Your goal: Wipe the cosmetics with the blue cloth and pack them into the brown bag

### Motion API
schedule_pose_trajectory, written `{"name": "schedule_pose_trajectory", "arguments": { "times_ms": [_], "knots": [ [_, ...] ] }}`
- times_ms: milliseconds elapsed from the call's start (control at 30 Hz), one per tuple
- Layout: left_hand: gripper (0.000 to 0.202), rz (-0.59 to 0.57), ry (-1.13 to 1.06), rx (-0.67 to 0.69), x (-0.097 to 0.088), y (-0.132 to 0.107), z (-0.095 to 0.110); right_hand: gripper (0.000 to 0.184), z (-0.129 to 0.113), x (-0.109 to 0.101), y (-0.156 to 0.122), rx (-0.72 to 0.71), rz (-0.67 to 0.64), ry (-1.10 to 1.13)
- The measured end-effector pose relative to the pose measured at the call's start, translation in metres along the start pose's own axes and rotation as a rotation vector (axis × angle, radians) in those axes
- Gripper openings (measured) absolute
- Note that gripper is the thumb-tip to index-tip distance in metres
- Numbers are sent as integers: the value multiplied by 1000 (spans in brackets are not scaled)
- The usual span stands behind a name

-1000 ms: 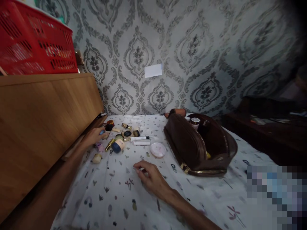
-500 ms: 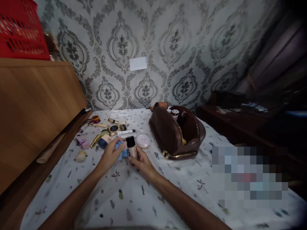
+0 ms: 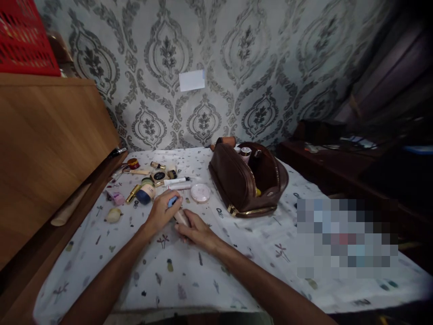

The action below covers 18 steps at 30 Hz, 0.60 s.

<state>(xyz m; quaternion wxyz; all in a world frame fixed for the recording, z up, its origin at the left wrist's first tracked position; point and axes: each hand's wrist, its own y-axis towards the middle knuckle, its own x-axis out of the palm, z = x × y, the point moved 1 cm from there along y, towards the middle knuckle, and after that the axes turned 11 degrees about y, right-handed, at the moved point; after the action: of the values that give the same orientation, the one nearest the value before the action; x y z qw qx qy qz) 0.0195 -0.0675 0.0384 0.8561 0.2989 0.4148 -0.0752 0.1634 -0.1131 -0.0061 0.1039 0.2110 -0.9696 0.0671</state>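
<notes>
Head view: right fingers [image 3: 186,231] hold bottle [image 3: 181,218]; compact's label [image 3: 159,176] illegible.

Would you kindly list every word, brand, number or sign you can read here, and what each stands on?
No text can be read.
Compact: pale marks, too small to read.
Blue-and-peach jar: any lettering is too blurred.
Bottle in the right hand: no lettering made out.
White card: none visible.
</notes>
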Motion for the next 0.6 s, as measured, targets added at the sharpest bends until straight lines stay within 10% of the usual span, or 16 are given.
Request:
{"name": "schedule_pose_trajectory", "arguments": {
  "times_ms": [600],
  "knots": [
    [37,100,15,-196,-1,-5,-12,17,-4,2,1,-2,9,-19]
  ]
}}
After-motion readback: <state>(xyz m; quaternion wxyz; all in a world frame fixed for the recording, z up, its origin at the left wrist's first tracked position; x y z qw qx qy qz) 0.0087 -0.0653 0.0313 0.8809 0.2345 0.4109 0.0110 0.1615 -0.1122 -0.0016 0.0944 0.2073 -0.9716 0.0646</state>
